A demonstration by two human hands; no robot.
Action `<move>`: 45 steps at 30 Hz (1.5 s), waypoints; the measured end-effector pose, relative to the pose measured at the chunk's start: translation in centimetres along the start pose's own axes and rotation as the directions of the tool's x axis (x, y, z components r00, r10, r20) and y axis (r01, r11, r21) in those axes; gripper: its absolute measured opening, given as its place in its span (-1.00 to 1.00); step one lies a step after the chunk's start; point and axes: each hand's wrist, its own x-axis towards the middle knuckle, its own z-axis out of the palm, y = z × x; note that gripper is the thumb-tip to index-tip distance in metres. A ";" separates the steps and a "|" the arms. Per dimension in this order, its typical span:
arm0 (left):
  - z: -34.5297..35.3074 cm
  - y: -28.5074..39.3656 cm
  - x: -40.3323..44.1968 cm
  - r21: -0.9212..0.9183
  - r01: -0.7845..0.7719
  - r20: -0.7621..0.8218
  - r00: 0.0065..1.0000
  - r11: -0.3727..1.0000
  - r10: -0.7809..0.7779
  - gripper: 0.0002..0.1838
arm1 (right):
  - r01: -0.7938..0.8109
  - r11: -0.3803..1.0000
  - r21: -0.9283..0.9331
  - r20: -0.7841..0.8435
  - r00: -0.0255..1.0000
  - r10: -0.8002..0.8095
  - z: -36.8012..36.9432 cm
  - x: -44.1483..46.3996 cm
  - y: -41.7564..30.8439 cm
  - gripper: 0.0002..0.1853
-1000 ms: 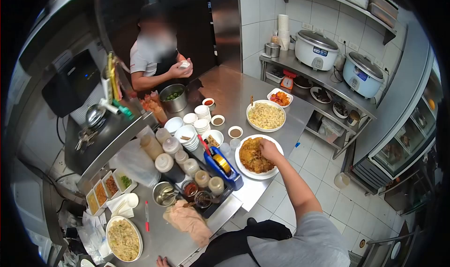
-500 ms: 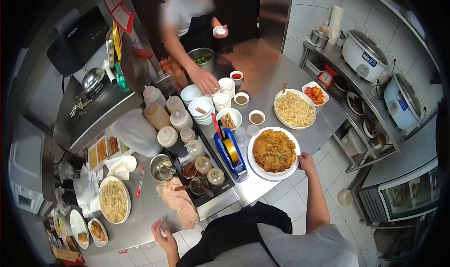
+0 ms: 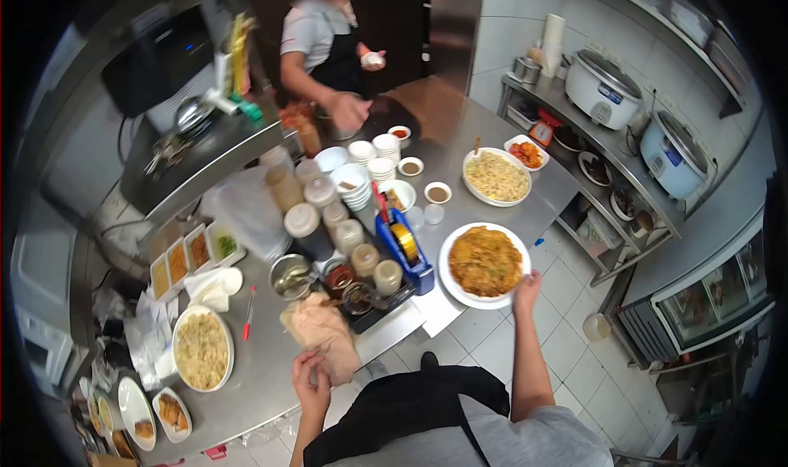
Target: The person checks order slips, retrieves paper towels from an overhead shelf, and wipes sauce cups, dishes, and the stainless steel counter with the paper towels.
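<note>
My right hand (image 3: 527, 292) grips the right rim of a white plate (image 3: 444, 280) that bears a round, browned, pancake-like food (image 3: 486, 262). The plate is beside the corner of the steel table, partly over the floor. My left hand (image 3: 312, 378) is raised at the near table edge, by a crumpled pinkish cloth (image 3: 322, 327); its fingers are curled and partly apart, and nothing shows in them. A blue tape dispenser (image 3: 414, 258) stands just left of the plate. Behind it are small sauce cups (image 3: 437, 194) and a bowl of fried rice (image 3: 497, 176).
Across the table a co-worker (image 3: 324, 52) holds a small white item and reaches out one arm. Squeeze bottles (image 3: 302, 221) fill a black tray. At left lie an oval rice dish (image 3: 203, 349) and a red pen (image 3: 249, 313). Two rice cookers (image 3: 603, 91) stand on the right shelf.
The plate has moved off the table's corner with my right hand on its rim. My left hand has risen toward the cloth. The co-worker's reaching hand has pulled back from the stacked cups.
</note>
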 end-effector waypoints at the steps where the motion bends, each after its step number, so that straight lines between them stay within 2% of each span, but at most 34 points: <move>1: -0.5 0.6 -0.4 -0.058 0.012 0.023 1.000 0.998 -0.010 -0.77 | 0.041 0.999 -0.030 -0.015 0.999 -0.041 -2.1 -0.3 -0.2 -0.67; 3: -1.3 2.2 -0.8 -0.162 0.038 0.072 0.997 0.986 -0.026 -0.79 | 0.108 0.991 -0.084 -0.018 0.994 -0.110 -6.0 -2.1 -2.8 -0.60; 4: -1.7 3.0 -1.1 -0.209 0.054 0.103 0.994 0.976 -0.033 -0.80 | 0.195 0.977 -0.090 -0.013 0.980 -0.197 -7.7 -2.2 -2.9 -0.58; 5: -2.0 3.3 -1.5 -0.288 0.083 0.196 0.980 0.954 -0.026 -0.78 | 0.214 0.960 -0.180 0.033 0.977 -0.212 -9.7 -2.1 -3.1 -0.58; 6: -2.4 3.5 -1.9 -0.364 0.113 0.285 0.959 0.925 -0.005 -0.75 | 0.148 0.988 -0.052 0.060 0.988 -0.145 -10.7 -5.0 -7.0 -0.61; 7: -2.7 3.8 -2.5 -0.491 0.226 0.409 0.913 0.841 -0.006 -0.67 | 0.069 0.973 0.220 0.147 0.984 -0.103 -11.4 -6.5 -8.9 -0.66; 8: -2.7 4.0 -2.8 -0.600 0.337 0.522 0.852 0.725 0.036 -0.58 | 0.104 0.925 0.365 0.168 0.970 -0.176 -11.6 -7.6 -9.6 -0.70; 9: -3.3 4.9 -2.6 -0.654 0.399 0.580 0.810 0.643 0.088 -0.46 | 0.073 0.891 0.449 0.292 0.930 -0.223 -11.8 -10.1 -12.1 -0.72; 10: -4.1 5.6 -2.7 -0.694 0.463 0.631 0.760 0.551 0.155 -0.31 | 0.006 0.908 0.420 0.372 0.911 -0.178 -11.7 -13.1 -14.9 -0.72; 11: -4.5 5.7 -3.3 -0.733 0.529 0.632 0.762 0.427 0.139 -0.23 | -0.055 0.922 0.384 0.440 0.888 -0.130 -10.9 -16.5 -17.5 -0.72; 13: -5.2 5.8 -4.5 -0.768 0.623 0.639 0.759 0.148 0.121 -0.07 | 0.006 0.978 0.209 0.480 0.871 -0.108 -7.9 -23.5 -21.2 -0.71; 14: -6.9 7.3 -4.7 -0.792 0.600 0.609 0.790 0.117 0.074 0.05 | 0.038 0.983 0.181 0.492 0.862 -0.124 -5.8 -26.2 -20.9 -0.70; 15: -8.3 8.8 -5.4 -0.852 0.502 0.499 0.865 0.147 -0.064 -0.07 | -0.030 0.972 0.232 0.586 0.802 -0.116 -3.9 -29.5 -21.2 -0.69; 16: -8.9 7.1 -6.8 -0.873 0.467 0.438 0.877 0.140 -0.196 -0.04 | -0.118 0.970 0.211 0.696 0.715 -0.065 -2.2 -32.2 -21.3 -0.70; 17: -10.8 7.8 -6.6 -0.906 0.421 0.381 0.849 0.034 -0.367 -0.06 | -0.053 0.973 0.224 0.726 0.675 -0.130 0.6 -33.3 -17.1 -0.74; 18: -12.1 6.9 -6.8 -0.941 0.333 0.324 0.847 -0.055 -0.422 -0.07 | -0.183 0.950 0.254 0.784 0.614 -0.091 1.5 -36.9 -18.9 -0.77; 19: -13.1 5.6 -7.1 -0.965 0.212 0.260 0.831 -0.151 -0.493 -0.23 | -0.196 0.953 0.232 0.830 0.551 -0.089 2.7 -39.0 -18.1 -0.80; 20: -13.9 4.2 -7.4 -0.968 0.223 0.249 0.782 -0.117 -0.571 -0.25 | -0.149 0.965 0.216 0.854 0.508 -0.113 4.2 -40.6 -16.6 -0.84; 21: -14.6 2.6 -7.8 -0.968 0.235 0.233 0.729 -0.084 -0.644 -0.27 | -0.017 0.965 0.261 0.854 0.471 -0.222 4.9 -41.8 -15.3 -0.84; 23: -14.7 -1.6 -9.5 -0.973 0.229 0.171 0.733 0.002 -0.659 -0.28 | -0.039 0.988 0.148 0.956 0.263 -0.132 6.5 -41.9 -13.1 -0.84; 26: -15.2 -4.8 -10.9 -0.972 0.233 0.145 0.700 0.032 -0.699 -0.30 | 0.363 0.930 0.060 0.998 -0.046 -0.047 7.7 -39.7 -16.9 -0.83; 27: -15.4 -5.5 -11.1 -0.971 0.239 0.148 0.682 0.027 -0.716 -0.30 | 0.571 0.794 0.209 0.956 0.054 -0.290 8.9 -39.1 -17.4 -0.81; 28: -15.5 -6.3 -11.4 -0.971 0.236 0.143 0.691 0.034 -0.709 -0.31 | 0.758 0.587 0.286 0.843 0.092 -0.530 10.2 -38.5 -17.7 -0.79; 29: -15.6 -6.9 -11.5 -0.971 0.235 0.140 0.700 0.040 -0.700 -0.31 | 0.900 0.334 0.281 0.674 0.063 -0.736 11.4 -38.0 -18.0 -0.76; 32: -16.0 -7.9 -11.3 -0.965 0.260 0.169 0.709 0.031 -0.684 -0.31 | 0.953 0.207 0.220 0.738 -0.023 -0.675 13.7 -36.5 -19.2 -0.78; 38: -15.9 -8.7 -10.9 -0.929 0.370 0.283 0.701 -0.006 -0.655 -0.31 | 0.871 0.321 0.373 0.639 0.009 -0.769 16.0 -37.6 -23.0 -0.93; 41: -15.4 -9.0 -10.8 -0.909 0.416 0.341 0.702 -0.030 -0.625 -0.30 | 0.863 0.219 0.455 0.576 -0.097 -0.812 18.2 -39.9 -22.4 -0.92; 44: -15.3 -8.1 -10.2 -0.872 0.486 0.395 0.643 -0.048 -0.656 -0.29 | 0.740 0.273 0.614 0.579 -0.188 -0.793 21.5 -41.6 -20.2 -0.91; 45: -15.2 -8.1 -10.2 -0.874 0.484 0.395 0.644 -0.052 -0.655 -0.29 | 0.698 0.325 0.638 0.637 -0.241 -0.732 22.0 -41.6 -19.7 -0.90</move>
